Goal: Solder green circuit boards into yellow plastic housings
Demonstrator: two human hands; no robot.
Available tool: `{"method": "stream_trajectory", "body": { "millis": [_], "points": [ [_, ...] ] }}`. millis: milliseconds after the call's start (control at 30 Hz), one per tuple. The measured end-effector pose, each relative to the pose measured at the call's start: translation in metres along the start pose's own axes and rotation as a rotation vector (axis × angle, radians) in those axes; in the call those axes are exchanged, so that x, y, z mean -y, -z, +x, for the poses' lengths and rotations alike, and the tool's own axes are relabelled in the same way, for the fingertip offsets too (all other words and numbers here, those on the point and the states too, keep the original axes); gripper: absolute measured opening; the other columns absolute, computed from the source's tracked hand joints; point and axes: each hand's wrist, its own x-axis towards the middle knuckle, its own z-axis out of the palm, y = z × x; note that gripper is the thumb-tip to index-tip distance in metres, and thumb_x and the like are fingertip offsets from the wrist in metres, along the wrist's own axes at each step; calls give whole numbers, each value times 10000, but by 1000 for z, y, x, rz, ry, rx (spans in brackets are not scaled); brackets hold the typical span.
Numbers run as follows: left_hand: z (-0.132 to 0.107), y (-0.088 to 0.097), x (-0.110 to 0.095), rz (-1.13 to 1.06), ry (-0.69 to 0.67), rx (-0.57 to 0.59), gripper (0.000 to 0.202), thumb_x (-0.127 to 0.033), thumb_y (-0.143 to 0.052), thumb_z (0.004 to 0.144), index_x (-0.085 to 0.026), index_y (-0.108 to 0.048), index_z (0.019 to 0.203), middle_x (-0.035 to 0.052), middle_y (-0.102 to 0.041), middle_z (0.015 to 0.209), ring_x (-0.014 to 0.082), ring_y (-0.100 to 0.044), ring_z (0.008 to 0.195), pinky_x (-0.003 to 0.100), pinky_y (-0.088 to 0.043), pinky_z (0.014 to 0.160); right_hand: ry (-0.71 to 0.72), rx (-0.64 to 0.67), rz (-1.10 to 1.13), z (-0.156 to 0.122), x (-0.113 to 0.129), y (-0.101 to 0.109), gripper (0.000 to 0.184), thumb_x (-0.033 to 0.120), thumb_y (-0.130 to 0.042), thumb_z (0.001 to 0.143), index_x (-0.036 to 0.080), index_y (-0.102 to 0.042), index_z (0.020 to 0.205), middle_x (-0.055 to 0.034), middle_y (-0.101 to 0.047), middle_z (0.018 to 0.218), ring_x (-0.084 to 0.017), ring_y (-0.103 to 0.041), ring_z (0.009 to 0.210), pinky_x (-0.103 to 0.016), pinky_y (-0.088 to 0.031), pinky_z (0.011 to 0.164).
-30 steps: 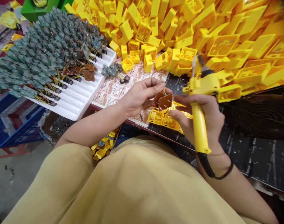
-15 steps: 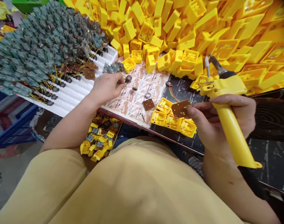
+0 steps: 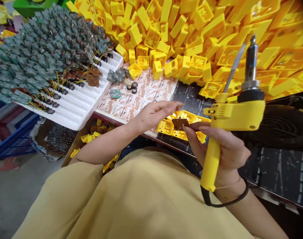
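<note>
Risk noted: my right hand grips the iron in its palm while its fingertips pinch the brown board, so a slip could drop it onto the yellow housings beneath. My left hand hovers beside the board, thumb and fingers nearly closed; contents indiscernible. Hot tip points up, close to my face.

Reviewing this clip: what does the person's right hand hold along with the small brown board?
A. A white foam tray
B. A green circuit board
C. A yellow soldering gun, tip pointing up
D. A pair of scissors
C. The right hand wraps the handle of the yellow soldering gun, its metal tip pointing up, while its fingertips pinch the small brown board.
</note>
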Motion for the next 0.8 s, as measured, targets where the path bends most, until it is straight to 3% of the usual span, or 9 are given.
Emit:
{"method": "stream_trajectory", "body": {
  "millis": [100,200,300,400,533,667,800],
  "points": [
    [0,4,3,-13,50,-49,526,-635,-671,926,-233,-744,1257,81,-713,1374,210,-705,1186,285,-588,916,-151,-68,83,4,3,9,490,123,-847,825,276,-603,1221,35,-698,941,-145,-720,751,-243,-637,687],
    [1,3,3,67,44,60,468,-535,-748,894,-228,-753,1248,81,-708,1393,230,-690,1245,310,-574,1006,-348,-120,220,13,7,17,501,134,-820,856,328,-591,1257,39,-625,975,-112,-707,778,-197,-621,648],
    [4,-8,3,-9,7,218,464,-536,-783,870,-221,-770,1210,73,-737,1354,234,-649,1320,353,-490,1157,-315,-157,273,19,5,20,445,120,-819,847,299,-617,1201,54,-610,931,-84,-692,739,-133,-577,589],
    [7,-23,4,-231,68,317,506,-623,-827,805,-188,-791,1061,77,-790,1170,196,-719,1107,334,-546,1044,-291,-184,301,18,1,20,463,91,-821,831,286,-624,1202,59,-602,912,-84,-694,743,-125,-578,594],
    [5,-33,5,-384,90,232,500,-653,-864,746,-172,-784,857,34,-775,894,123,-692,850,274,-557,865,-325,-202,277,12,4,21,496,108,-829,824,320,-635,1228,50,-590,928,-96,-691,736,-146,-595,589],
    [0,-30,0,-331,49,117,462,-647,-841,781,-196,-833,883,36,-779,850,115,-683,794,258,-552,796,-426,-154,280,6,12,21,483,141,-819,845,363,-631,1231,44,-590,995,-92,-697,751,-154,-612,626],
    [-3,-31,-6,-326,39,9,434,-633,-880,737,-217,-855,856,13,-755,785,77,-591,695,235,-485,698,-388,-146,277,-6,13,15,552,127,-848,816,349,-611,1262,39,-638,955,-108,-702,736,-161,-615,620]
  ]
}}
